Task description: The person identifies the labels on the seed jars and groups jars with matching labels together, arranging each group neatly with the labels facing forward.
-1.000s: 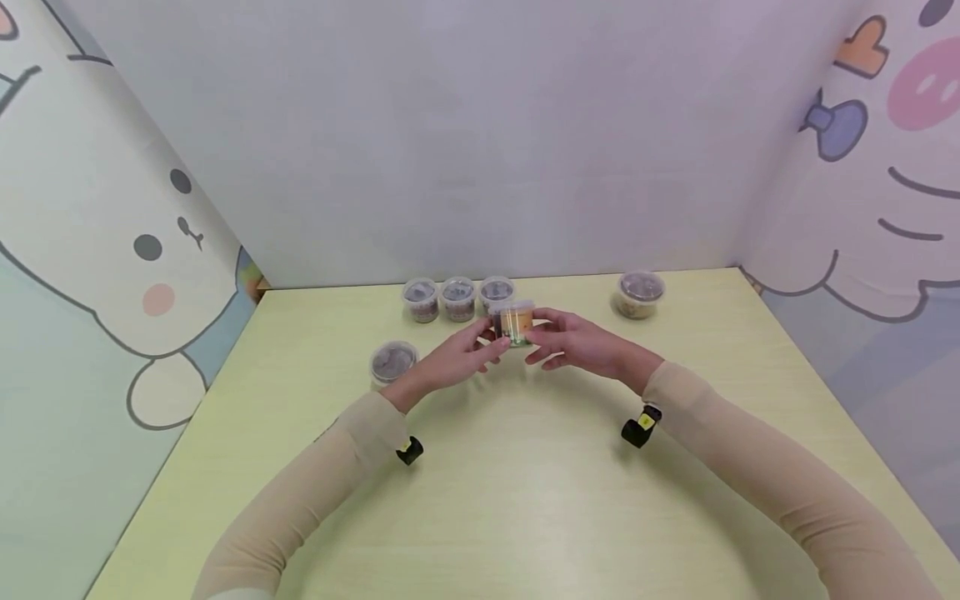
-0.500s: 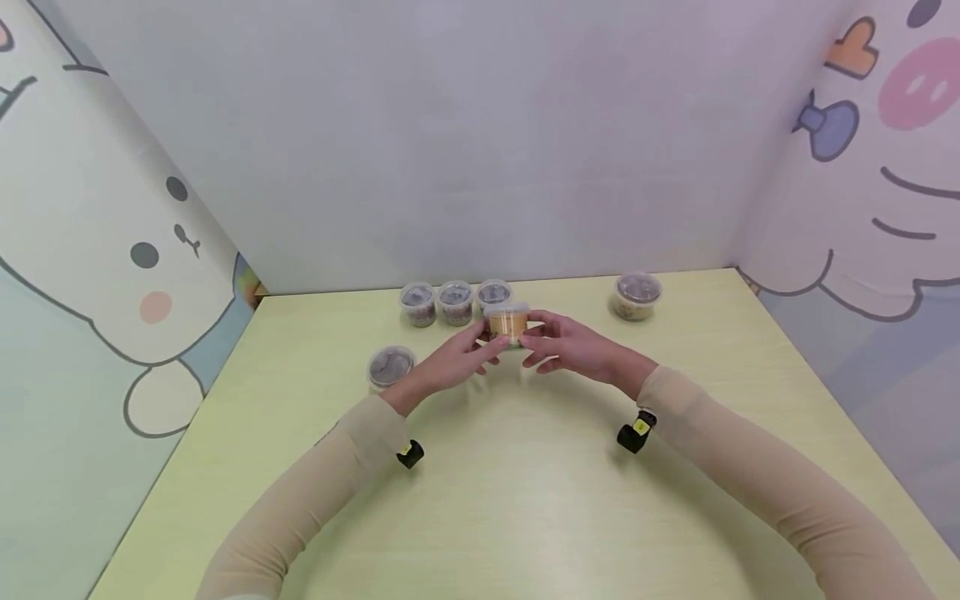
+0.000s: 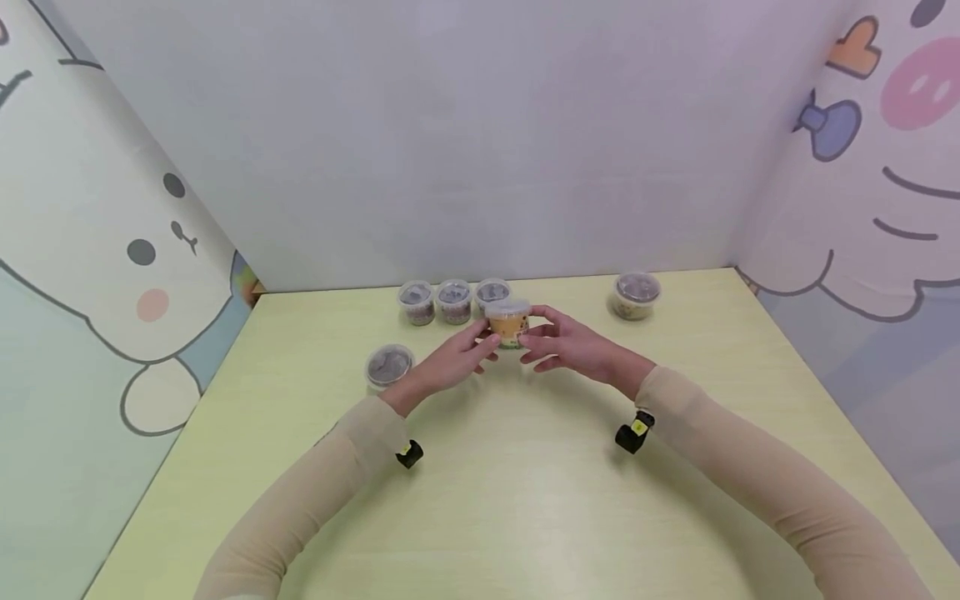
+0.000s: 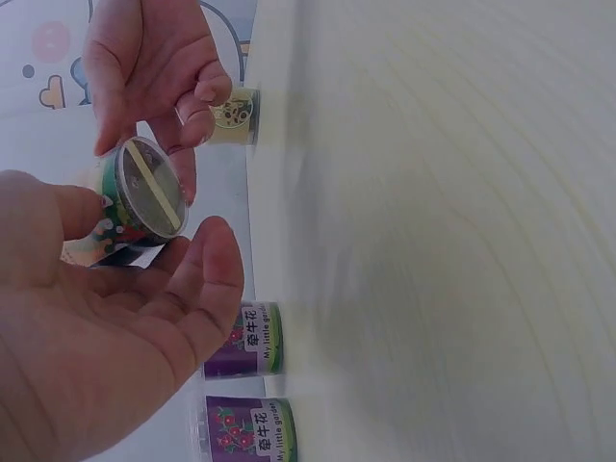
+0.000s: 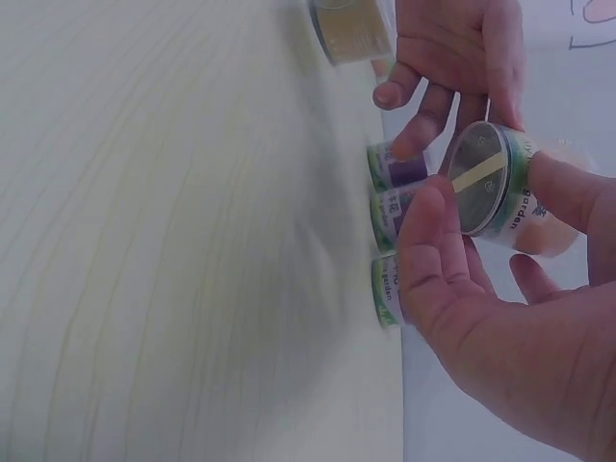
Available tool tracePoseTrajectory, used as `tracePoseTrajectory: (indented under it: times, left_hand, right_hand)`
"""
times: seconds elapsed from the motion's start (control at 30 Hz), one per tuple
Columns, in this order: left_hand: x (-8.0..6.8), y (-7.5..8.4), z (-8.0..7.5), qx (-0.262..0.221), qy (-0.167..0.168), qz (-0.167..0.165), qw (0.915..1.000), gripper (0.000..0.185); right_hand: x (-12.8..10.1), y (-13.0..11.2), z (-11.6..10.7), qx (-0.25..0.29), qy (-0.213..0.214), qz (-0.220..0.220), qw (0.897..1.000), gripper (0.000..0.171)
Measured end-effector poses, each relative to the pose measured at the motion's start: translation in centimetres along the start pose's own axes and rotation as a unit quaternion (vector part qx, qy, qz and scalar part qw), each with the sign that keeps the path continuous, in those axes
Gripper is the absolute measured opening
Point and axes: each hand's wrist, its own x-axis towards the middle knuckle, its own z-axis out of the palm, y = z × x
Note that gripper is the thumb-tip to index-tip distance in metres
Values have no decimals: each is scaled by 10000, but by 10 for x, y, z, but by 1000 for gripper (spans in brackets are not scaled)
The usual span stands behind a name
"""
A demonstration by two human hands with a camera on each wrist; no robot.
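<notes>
Between both hands, in the middle of the head view, is a lidded plastic cup (image 3: 509, 323) with an orange printed label, raised off the table. My left hand (image 3: 452, 360) grips its left side, thumb in front and fingers behind. From the right, my right hand (image 3: 577, 343) pinches it between thumb and fingers, the lower fingers spread loose below. A pale strip (image 5: 478, 173) crosses the cup's clear base in the right wrist view. Just behind stand purple-labelled cups (image 4: 245, 339), one partly hidden by the held cup in the head view.
Three small lidded cups (image 3: 453, 302) stand in a row at the table's back edge. Another lidded cup (image 3: 389, 365) sits beside the left wrist, and one more (image 3: 637, 296) at the back right. A pale wall (image 3: 480, 150) rises behind the table (image 3: 525, 500).
The held cup has been turned between the fingers, so dark printing on its orange label now faces the front right. Both hands stay in nearly the same place.
</notes>
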Motion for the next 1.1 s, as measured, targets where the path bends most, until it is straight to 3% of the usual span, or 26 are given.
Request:
tracePoseTrajectory:
  times: [0.23, 0.53, 0.83, 1.1]
  left_hand:
    - [1, 1, 0, -100, -5, 34, 9999, 59]
    - [-2, -3, -4, -90, -69, 35, 9999, 58]
    - [-4, -4, -10, -138, -22, 292, 9995, 54]
    - [-6, -4, -10, -455, -124, 393, 9981, 51]
  right_hand:
    - [2, 0, 1, -294, 82, 77, 9995, 69]
    - [3, -1, 0, -229, 44, -5, 9997, 61]
    - [4, -5, 6, -24, 66, -19, 10000, 55]
    - [4, -2, 2, 9, 36, -63, 10000, 61]
